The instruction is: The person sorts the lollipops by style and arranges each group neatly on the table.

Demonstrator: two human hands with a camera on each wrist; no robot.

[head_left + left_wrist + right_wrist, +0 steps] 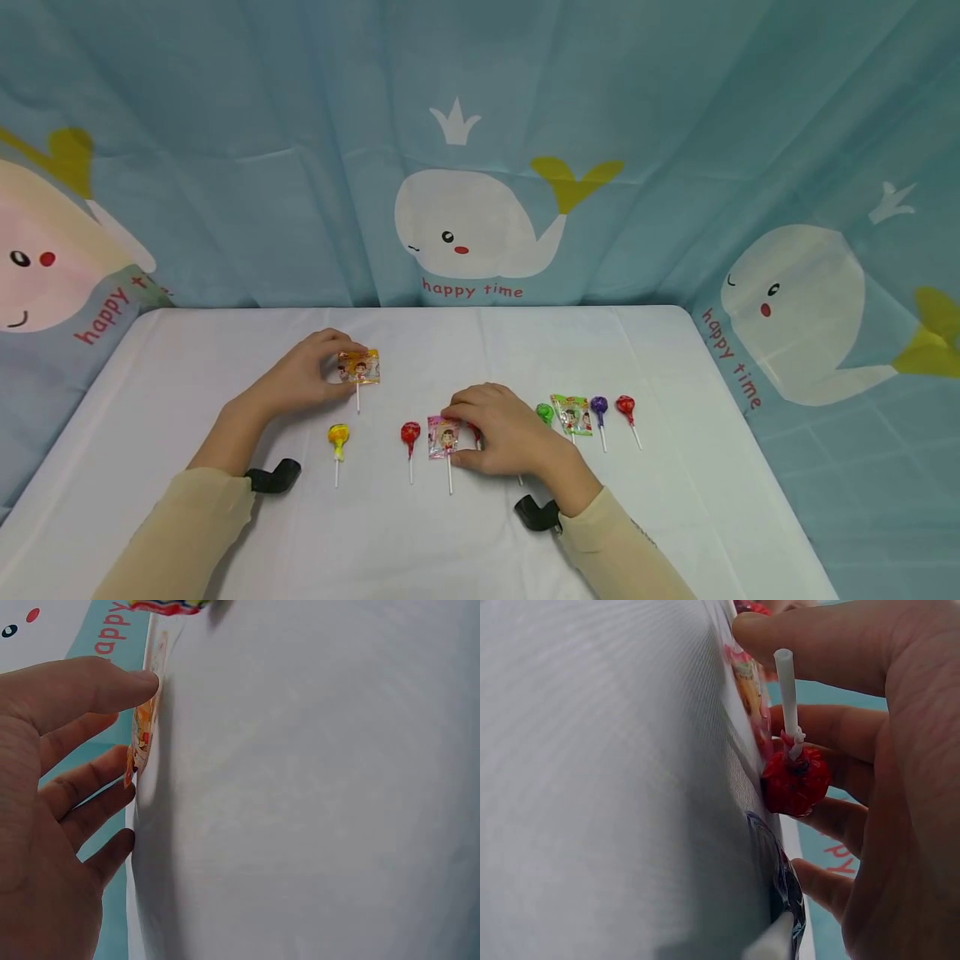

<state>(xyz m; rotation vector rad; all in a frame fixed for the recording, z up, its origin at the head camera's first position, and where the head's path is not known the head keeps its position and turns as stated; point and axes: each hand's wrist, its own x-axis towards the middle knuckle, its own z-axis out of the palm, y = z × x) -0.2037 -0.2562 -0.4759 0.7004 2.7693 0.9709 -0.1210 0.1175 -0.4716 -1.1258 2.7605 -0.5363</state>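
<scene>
On the left, my left hand (311,375) holds a flat lollipop in an orange printed wrapper (367,367) between thumb and fingers, its white stick pointing down. The left wrist view shows the orange wrapper (144,731) edge-on by the thumb. Near the middle, my right hand (517,429) has thumb and fingers at the edges of a pink-wrapped flat lollipop (441,435). Under its palm a red ball lollipop (795,784) shows in the right wrist view, beside a dark shiny wrapper (787,881). The right hand partly hides these in the head view.
A yellow lollipop (338,435) and a red lollipop (410,432) lie left of the right hand. To its right are a green ball lollipop (544,412), a green-wrapped flat one (573,414), a purple one (598,405) and another red one (626,405). A whale-print curtain (300,225) surrounds the white table (712,500).
</scene>
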